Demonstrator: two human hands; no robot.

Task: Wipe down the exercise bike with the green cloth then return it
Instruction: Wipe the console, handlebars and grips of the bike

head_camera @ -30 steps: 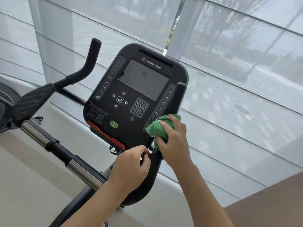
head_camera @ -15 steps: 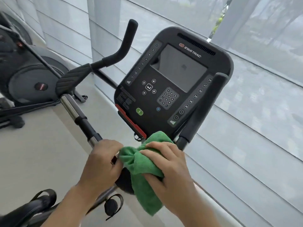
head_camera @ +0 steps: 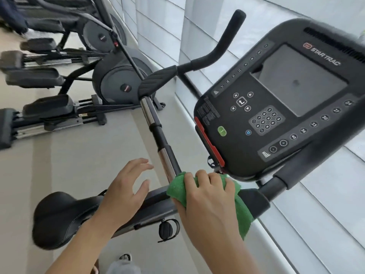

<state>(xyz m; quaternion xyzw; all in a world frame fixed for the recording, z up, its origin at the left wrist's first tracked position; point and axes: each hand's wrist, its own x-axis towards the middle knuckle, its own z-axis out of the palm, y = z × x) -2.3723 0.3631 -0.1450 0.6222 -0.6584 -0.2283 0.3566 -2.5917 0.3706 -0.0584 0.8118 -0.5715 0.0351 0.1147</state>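
Right hand: right hand (head_camera: 209,202) at 6 o'clock, fingers curled over the green cloth (head_camera: 242,212), gripping it around the handlebar (head_camera: 158,133) just below the console.
Left hand: left hand (head_camera: 124,192) at 7 o'clock, fingers spread and relaxed, holding nothing, just beside the chrome bar section.
Console: console (head_camera: 276,107) at 2 o'clock, tilted, screen dark, reads STAR TRAC.
Saddle: saddle (head_camera: 61,216) at 8 o'clock, under the left forearm.
Other machines: elliptical trainers (head_camera: 116,80) at 10 o'clock.
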